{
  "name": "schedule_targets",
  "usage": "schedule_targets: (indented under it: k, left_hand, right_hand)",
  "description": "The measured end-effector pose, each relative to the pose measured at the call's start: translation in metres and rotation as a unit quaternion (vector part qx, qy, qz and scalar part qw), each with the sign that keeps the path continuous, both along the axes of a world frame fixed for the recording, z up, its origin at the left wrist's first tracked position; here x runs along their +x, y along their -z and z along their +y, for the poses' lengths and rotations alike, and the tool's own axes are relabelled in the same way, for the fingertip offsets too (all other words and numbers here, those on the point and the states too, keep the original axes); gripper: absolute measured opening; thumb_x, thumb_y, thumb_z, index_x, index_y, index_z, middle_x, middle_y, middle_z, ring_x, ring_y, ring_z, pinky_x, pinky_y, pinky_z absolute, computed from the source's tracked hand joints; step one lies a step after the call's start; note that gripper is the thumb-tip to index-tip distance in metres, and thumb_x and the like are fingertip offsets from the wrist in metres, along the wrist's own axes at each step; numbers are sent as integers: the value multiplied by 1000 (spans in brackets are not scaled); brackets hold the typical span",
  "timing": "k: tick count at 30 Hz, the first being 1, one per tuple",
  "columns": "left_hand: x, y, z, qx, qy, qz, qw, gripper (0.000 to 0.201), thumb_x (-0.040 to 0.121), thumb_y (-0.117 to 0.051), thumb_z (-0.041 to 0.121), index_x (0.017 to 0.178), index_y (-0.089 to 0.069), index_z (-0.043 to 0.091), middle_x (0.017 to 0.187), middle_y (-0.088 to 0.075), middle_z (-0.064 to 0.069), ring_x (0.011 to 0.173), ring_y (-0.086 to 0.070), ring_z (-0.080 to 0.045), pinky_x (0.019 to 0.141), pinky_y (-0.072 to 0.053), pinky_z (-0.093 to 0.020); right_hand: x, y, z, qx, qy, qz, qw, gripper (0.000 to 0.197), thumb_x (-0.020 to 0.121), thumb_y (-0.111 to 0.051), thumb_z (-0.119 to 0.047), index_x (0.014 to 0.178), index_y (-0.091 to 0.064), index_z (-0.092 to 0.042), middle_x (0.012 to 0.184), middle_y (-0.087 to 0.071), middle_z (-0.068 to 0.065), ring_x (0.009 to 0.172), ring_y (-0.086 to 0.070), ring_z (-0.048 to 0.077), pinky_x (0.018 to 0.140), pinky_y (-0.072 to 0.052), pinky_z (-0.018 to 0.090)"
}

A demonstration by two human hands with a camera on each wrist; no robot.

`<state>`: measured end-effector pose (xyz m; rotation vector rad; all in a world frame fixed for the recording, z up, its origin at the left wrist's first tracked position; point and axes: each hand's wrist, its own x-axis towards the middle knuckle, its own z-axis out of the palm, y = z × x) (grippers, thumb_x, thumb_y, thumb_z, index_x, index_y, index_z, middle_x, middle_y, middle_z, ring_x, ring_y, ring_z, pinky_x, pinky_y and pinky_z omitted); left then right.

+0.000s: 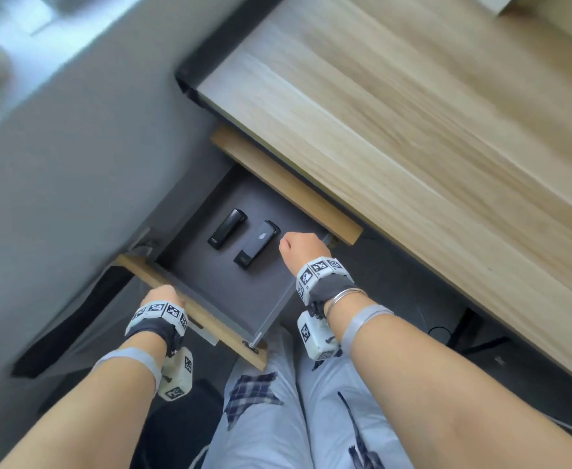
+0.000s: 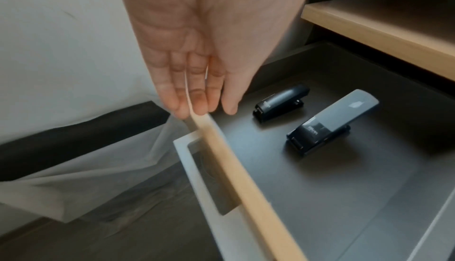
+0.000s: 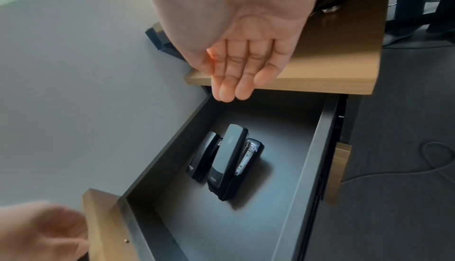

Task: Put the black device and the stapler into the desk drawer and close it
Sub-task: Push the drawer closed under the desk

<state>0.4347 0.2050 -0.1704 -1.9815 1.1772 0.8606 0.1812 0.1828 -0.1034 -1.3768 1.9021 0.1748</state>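
The desk drawer [image 1: 217, 289] stands pulled out, its dark floor bare around two objects. The slim black device [image 1: 227, 228] lies on the left and the larger black stapler [image 1: 257, 244] beside it on the right, both flat and apart from my hands. In the left wrist view, my left hand [image 2: 197, 90] has straight fingers whose tips touch the top edge of the wooden drawer front [image 2: 246, 187]. My right hand [image 3: 236, 70] hovers over the drawer's far right corner, fingers straight, holding nothing. The stapler [image 3: 229, 160] and device [image 3: 203, 158] lie below it.
The wooden desktop [image 1: 413, 130] overhangs the drawer's back. A white bar handle [image 2: 194, 177] runs along the outside of the drawer front. My legs in light trousers [image 1: 278, 418] are just below the drawer. Cables [image 3: 430, 158] lie on the dark floor to the right.
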Motion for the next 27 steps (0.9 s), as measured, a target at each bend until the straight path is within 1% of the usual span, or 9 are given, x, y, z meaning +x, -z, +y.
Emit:
schedule_targets:
  k: [5, 8, 12, 14, 16, 18, 21, 24, 27]
  left_hand:
    - [4, 8, 19, 63, -15, 17, 998, 35, 94, -52, 26, 112, -64, -2, 96, -62, -12, 84, -57, -28, 74, -43, -30]
    - [-2, 17, 26, 73, -4, 27, 997, 36, 92, -54, 24, 116, -60, -2, 113, -67, -16, 102, -64, -31, 79, -48, -33]
    - [-6, 21, 26, 81, 10, 11, 997, 34, 89, -58, 23, 112, -62, -2, 116, -68, -16, 105, -66, -30, 83, -51, -33]
    - [-9, 20, 21, 85, 17, 3, 996, 34, 89, -59, 24, 110, -64, -2, 116, -68, -15, 106, -66, -29, 88, -52, -33]
    - [-13, 20, 16, 82, 32, 8, 996, 32, 89, -59, 24, 107, -65, -1, 114, -69, -14, 101, -66, -28, 86, -52, -32]
    - [-18, 23, 12, 72, 51, 14, 996, 28, 89, -58, 21, 105, -67, -1, 110, -70, -14, 85, -63, -28, 77, -51, -32]
    - [-27, 26, 4, 30, 89, 30, 995, 24, 87, -58, 15, 101, -70, 0, 96, -71, -15, 74, -59, -28, 66, -46, -29]
    - [-42, 24, -12, 10, 109, 51, 993, 29, 92, -52, 19, 108, -67, 1, 110, -69, -16, 93, -65, -30, 75, -47, -30]
    - [-62, 22, -30, -4, 127, 53, 990, 34, 93, -51, 20, 117, -63, 0, 120, -65, -16, 109, -63, -31, 89, -49, -33]
  right_hand:
    - [4, -7, 1, -16, -9, -3, 1000, 31, 98, -30, -19, 80, -54, -9, 77, -56, 8, 67, -51, 28, 56, -35, 26]
    - [1, -7, 4, -26, -7, -1, 1000, 30, 98, -31, -19, 76, -50, -11, 71, -53, 7, 66, -50, 28, 47, -28, 24]
    - [-7, -8, 7, -32, -2, 1, 999, 30, 99, -32, -21, 74, -47, -10, 57, -40, 0, 65, -47, 28, 43, -21, 24]
    - [-11, -11, 6, -43, 5, -1, 999, 31, 98, -32, -21, 77, -51, -8, 60, -45, 4, 64, -46, 29, 43, -22, 24]
    - [-17, -18, 2, -65, 6, 0, 998, 33, 98, -33, -21, 88, -61, -5, 71, -55, 10, 66, -47, 29, 47, -27, 24]
    - [-24, -26, -5, -94, 9, 1, 995, 35, 99, -34, -22, 99, -66, -8, 83, -65, 15, 69, -50, 30, 56, -35, 26]
    - [-37, -38, -16, -145, 22, 6, 989, 34, 98, -36, -24, 102, -68, -13, 90, -71, 14, 75, -60, 34, 60, -40, 27]
    - [-50, -49, -25, -190, 42, 12, 981, 33, 98, -39, -23, 96, -69, -11, 85, -71, 16, 77, -63, 35, 60, -38, 27]
    - [-70, -57, -31, -211, 74, 34, 974, 32, 97, -41, -23, 91, -69, -8, 84, -70, 20, 74, -59, 36, 60, -35, 29]
